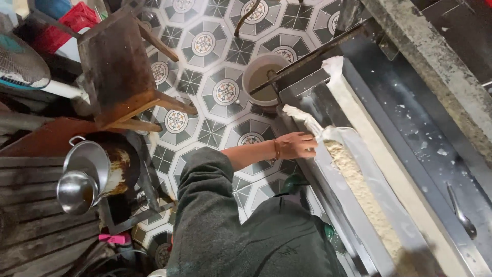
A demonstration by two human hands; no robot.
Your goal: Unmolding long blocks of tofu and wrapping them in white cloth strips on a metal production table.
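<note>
My left hand (296,145), with a thin bracelet at the wrist and a dark green sleeve behind it, is closed on the edge of a white cloth (342,137). The cloth lines a long metal trough (328,205) and its near end is twisted into a rope (302,117). Crumbly off-white curd (359,190) lies in the cloth along the trough. A second white cloth strip (359,118) runs along the trough's far side. My right hand is out of sight.
A white bucket of cloudy liquid (264,77) stands on the patterned tile floor (205,82) past the trough's end. A wooden stool (118,72), metal pots (84,174), a fan (20,61) and a red crate (77,18) are at the left. A metal spoon (461,215) lies on the splattered ledge.
</note>
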